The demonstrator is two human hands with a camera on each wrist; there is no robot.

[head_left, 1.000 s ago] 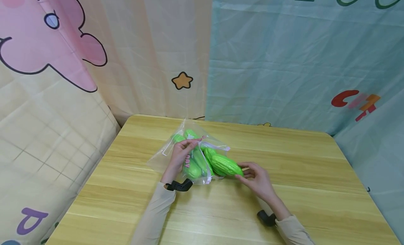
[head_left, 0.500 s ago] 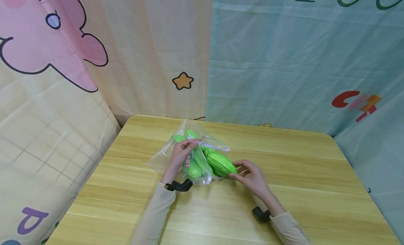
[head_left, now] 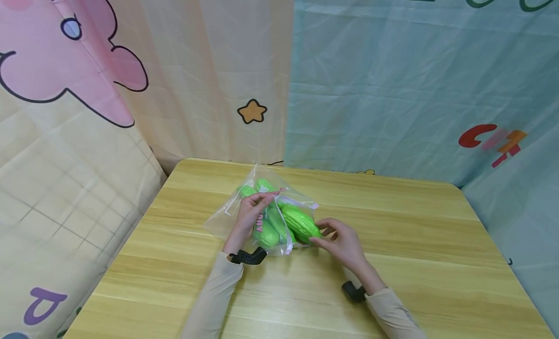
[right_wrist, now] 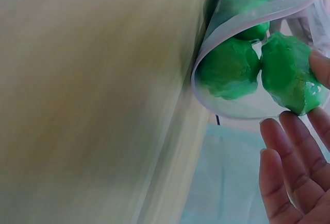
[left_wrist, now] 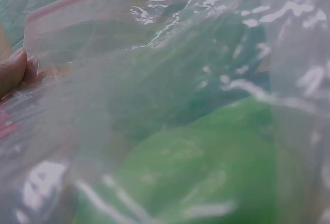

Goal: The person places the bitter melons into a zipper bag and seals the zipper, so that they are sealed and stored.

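Note:
A clear zip bag (head_left: pixel 227 210) with a pale pink-lilac zip edge lies on the wooden table, holding several bright green vegetable models. My left hand (head_left: pixel 245 217) pinches the bag's upper edge between thumb and fingertips; the left wrist view shows the fingertips (left_wrist: pixel 14 72) at the plastic. In the bag's mouth lies a ridged green bitter melon (head_left: pixel 300 223), most of it inside. My right hand (head_left: pixel 342 242) holds the melon's near end between thumb and fingers. Beside it in the right wrist view, another green end (right_wrist: pixel 229 68) shows within the opening.
The wooden table (head_left: pixel 419 242) extends on both sides of the bag, its far edge meeting printed curtains (head_left: pixel 375 86). A black camera band (head_left: pixel 249 256) sits on the left wrist, another (head_left: pixel 353 291) at the right.
My right hand has moved left, pushing the bitter melon deeper into the bag. The left hand stays in place on the bag's edge.

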